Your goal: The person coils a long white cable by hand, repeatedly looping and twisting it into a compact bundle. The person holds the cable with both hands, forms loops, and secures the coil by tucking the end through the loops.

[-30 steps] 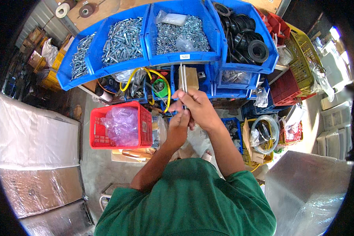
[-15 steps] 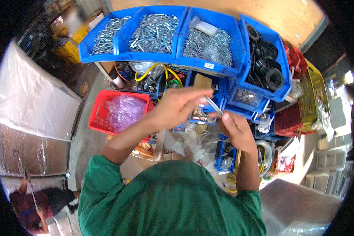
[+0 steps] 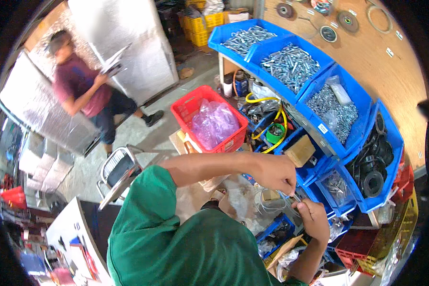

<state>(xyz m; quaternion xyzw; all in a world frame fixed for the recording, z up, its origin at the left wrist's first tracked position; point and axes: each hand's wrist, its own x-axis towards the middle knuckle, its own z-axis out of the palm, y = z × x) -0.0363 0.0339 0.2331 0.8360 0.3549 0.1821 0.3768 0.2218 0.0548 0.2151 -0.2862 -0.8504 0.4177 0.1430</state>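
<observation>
My left hand [image 3: 277, 174] is closed, palm down, its fingertips pinched together at one end of a thin metal rod [image 3: 297, 196]. My right hand [image 3: 314, 220] grips the other end, with the thumb along it. Only a short bright stretch of the rod shows between the hands; its exact kind is too small to tell. Beyond the hands stand blue bins holding silvery bolts [image 3: 291, 66], small metal fasteners [image 3: 331, 107] and black rubber-like rings [image 3: 372, 167]. A wooden block [image 3: 300, 150] lies near my left hand.
A red crate [image 3: 188, 102] with purple plastic bags stands left of my arm. A person [image 3: 83, 81] holding papers walks at the far left. Behind me are a metal-framed chair [image 3: 119, 167] and a white table [image 3: 71, 233]. Discs hang on the wooden board [image 3: 310, 35].
My view has turned left, bringing the walking person upright into sight. My hands have lowered and drawn in around the rod, and less of it shows.
</observation>
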